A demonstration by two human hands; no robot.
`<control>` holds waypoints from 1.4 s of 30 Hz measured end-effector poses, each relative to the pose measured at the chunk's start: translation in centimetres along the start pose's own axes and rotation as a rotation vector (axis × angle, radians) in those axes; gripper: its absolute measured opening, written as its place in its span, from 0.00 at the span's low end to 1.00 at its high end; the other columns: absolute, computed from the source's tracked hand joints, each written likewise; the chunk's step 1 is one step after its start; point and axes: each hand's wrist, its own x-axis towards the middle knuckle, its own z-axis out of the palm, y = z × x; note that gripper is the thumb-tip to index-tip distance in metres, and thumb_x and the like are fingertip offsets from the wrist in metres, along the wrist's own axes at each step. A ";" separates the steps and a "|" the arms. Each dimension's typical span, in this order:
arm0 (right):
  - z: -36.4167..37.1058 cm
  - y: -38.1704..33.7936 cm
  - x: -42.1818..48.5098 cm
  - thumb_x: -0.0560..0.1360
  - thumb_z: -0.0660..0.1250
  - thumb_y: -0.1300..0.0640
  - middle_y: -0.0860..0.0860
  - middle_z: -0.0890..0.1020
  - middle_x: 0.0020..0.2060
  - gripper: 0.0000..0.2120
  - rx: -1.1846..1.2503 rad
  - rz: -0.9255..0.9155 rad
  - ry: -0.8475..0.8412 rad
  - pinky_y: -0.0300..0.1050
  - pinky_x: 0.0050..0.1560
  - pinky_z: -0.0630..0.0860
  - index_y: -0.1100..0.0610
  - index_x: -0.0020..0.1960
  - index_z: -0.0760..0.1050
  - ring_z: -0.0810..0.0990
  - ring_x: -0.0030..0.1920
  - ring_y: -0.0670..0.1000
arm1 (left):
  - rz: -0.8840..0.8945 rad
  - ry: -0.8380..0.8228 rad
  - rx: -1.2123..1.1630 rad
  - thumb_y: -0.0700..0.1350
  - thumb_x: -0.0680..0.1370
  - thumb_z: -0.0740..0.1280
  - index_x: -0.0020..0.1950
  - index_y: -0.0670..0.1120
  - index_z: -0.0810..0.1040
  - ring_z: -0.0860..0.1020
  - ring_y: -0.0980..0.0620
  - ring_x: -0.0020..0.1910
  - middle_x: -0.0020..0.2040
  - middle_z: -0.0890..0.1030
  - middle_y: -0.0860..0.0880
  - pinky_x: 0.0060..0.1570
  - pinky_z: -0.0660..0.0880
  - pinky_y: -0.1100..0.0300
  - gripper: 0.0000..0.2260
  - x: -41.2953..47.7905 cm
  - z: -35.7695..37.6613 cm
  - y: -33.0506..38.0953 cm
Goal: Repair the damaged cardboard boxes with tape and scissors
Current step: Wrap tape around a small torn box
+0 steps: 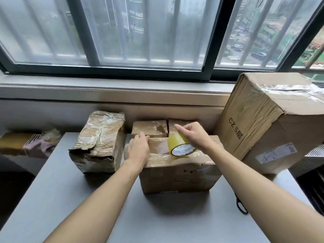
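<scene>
The right hand (192, 135) grips a roll of yellowish tape (180, 146), fingers curled over its top, holding it tilted on the upper face of the middle cardboard box (178, 174). The left hand (138, 149) lies on the same box's left top edge, its fingers bent over the far rim. That box stands on the grey counter (70, 207). Just left of it sits a crushed box (98, 142) wrapped in clear tape. Behind it, two small torn boxes (149, 128) rest against the wall. To the right, a large box (273, 120) leans tilted. Black scissors (241, 206) lie near the counter's right edge, partly hidden by the right forearm.
</scene>
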 end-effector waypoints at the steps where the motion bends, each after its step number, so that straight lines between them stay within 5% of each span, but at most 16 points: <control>1: -0.2 0.5 -0.2 0.80 0.66 0.46 0.53 0.59 0.28 0.27 0.066 0.024 -0.007 0.47 0.32 0.53 0.54 0.29 0.60 0.57 0.29 0.52 | 0.063 0.064 0.010 0.51 0.85 0.50 0.57 0.44 0.72 0.76 0.40 0.57 0.57 0.79 0.42 0.50 0.67 0.49 0.15 0.2 -0.2 0.4; 5: -0.2 1.0 -0.4 0.79 0.66 0.42 0.55 0.63 0.29 0.26 0.141 0.053 -0.021 0.47 0.32 0.57 0.57 0.31 0.67 0.61 0.31 0.54 | 0.334 0.077 0.006 0.53 0.84 0.54 0.52 0.46 0.75 0.78 0.40 0.53 0.50 0.82 0.43 0.51 0.69 0.49 0.15 1.3 0.2 3.0; 8: -0.1 1.4 -0.5 0.79 0.66 0.42 0.51 0.61 0.27 0.26 0.214 0.071 0.008 0.44 0.29 0.55 0.54 0.29 0.63 0.59 0.27 0.50 | 0.311 -0.030 -0.024 0.56 0.83 0.52 0.50 0.49 0.73 0.78 0.38 0.50 0.48 0.82 0.43 0.47 0.74 0.46 0.15 1.4 1.2 3.5; 14: 1.8 2.2 -0.6 0.79 0.66 0.41 0.51 0.61 0.27 0.27 0.415 0.199 0.042 0.46 0.30 0.56 0.53 0.29 0.62 0.60 0.27 0.50 | 0.385 -0.014 0.158 0.47 0.80 0.55 0.52 0.46 0.70 0.78 0.38 0.51 0.48 0.80 0.45 0.48 0.68 0.48 0.07 1.3 1.9 2.5; 19: -1.4 0.6 -0.1 0.80 0.64 0.48 0.49 0.58 0.22 0.30 0.019 0.016 0.054 0.45 0.28 0.55 0.54 0.24 0.57 0.55 0.24 0.48 | 0.370 0.060 0.139 0.62 0.81 0.41 0.45 0.47 0.74 0.77 0.38 0.47 0.44 0.81 0.44 0.46 0.67 0.48 0.27 1.4 2.2 2.4; 23: -4.9 1.6 -0.4 0.80 0.62 0.45 0.46 0.63 0.19 0.29 -0.229 0.036 0.016 0.44 0.29 0.64 0.55 0.23 0.61 0.61 0.23 0.50 | 0.380 0.082 0.178 0.64 0.82 0.43 0.41 0.47 0.74 0.78 0.38 0.43 0.40 0.81 0.44 0.43 0.69 0.49 0.29 1.4 2.1 2.5; 28: -4.8 2.3 -0.5 0.80 0.64 0.46 0.45 0.63 0.20 0.27 -0.152 0.031 0.038 0.43 0.28 0.61 0.54 0.26 0.62 0.60 0.24 0.47 | 0.380 0.076 0.167 0.59 0.84 0.47 0.47 0.48 0.75 0.78 0.41 0.47 0.45 0.81 0.46 0.47 0.69 0.48 0.23 1.2 1.7 3.1; 32: -5.5 3.8 -1.0 0.80 0.65 0.46 0.49 0.61 0.26 0.23 0.001 0.045 0.112 0.44 0.31 0.57 0.55 0.31 0.64 0.60 0.29 0.48 | 0.382 0.094 -0.119 0.56 0.84 0.53 0.52 0.49 0.75 0.77 0.46 0.50 0.47 0.79 0.50 0.51 0.69 0.49 0.15 1.4 0.5 6.2; 37: -6.3 4.6 -2.0 0.80 0.65 0.45 0.47 0.65 0.28 0.23 0.054 0.045 0.184 0.42 0.32 0.60 0.57 0.33 0.68 0.63 0.30 0.44 | 0.457 -0.136 -0.512 0.56 0.84 0.56 0.53 0.49 0.76 0.78 0.50 0.49 0.47 0.81 0.52 0.51 0.73 0.51 0.14 0.4 -2.5 12.3; 42: -8.0 5.7 -3.8 0.81 0.63 0.46 0.47 0.80 0.33 0.15 0.038 0.086 0.322 0.42 0.40 0.72 0.53 0.40 0.78 0.77 0.36 0.46 | 0.569 -0.375 -0.245 0.68 0.78 0.55 0.62 0.53 0.75 0.78 0.50 0.52 0.54 0.81 0.51 0.54 0.76 0.52 0.23 -0.2 -2.7 15.3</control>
